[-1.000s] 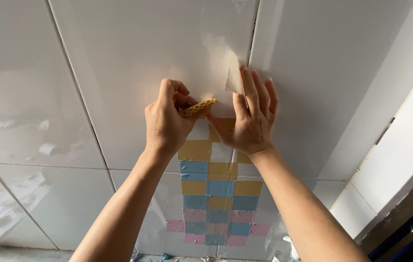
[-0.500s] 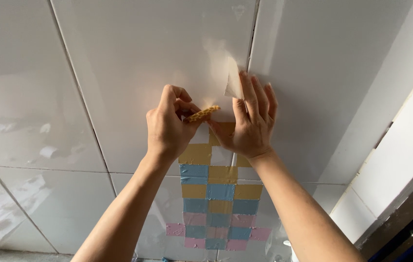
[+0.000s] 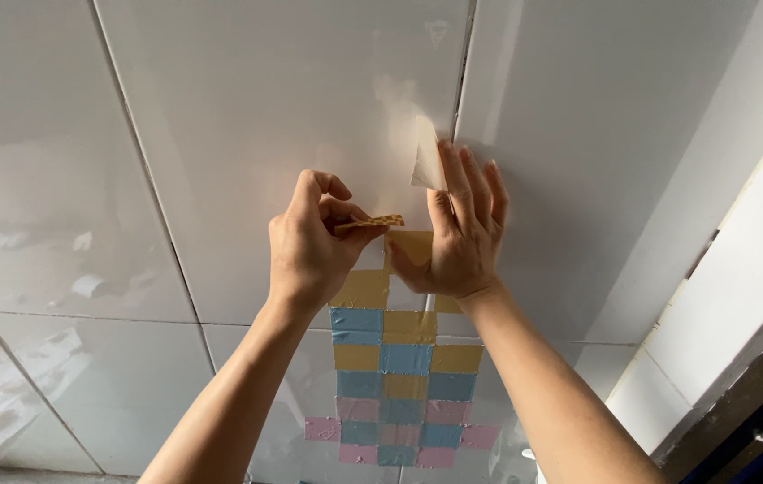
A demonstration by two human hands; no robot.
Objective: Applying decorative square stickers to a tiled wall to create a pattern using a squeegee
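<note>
Both arms reach up to the glossy white tiled wall [image 3: 220, 134]. The left hand [image 3: 310, 246] pinches a small yellow patterned sticker piece [image 3: 372, 221] between thumb and curled fingers. The right hand [image 3: 458, 237] presses flat, fingers together, above the blue, yellow and pink square-sticker patchwork [image 3: 404, 376].

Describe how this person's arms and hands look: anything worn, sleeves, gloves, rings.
Both forearms are bare as far as the picture shows, with no sleeve in view. The left hand and the right hand wear no gloves. No ring, watch or bracelet shows on the fingers or wrists. The fingernails look short and unpainted.
</note>
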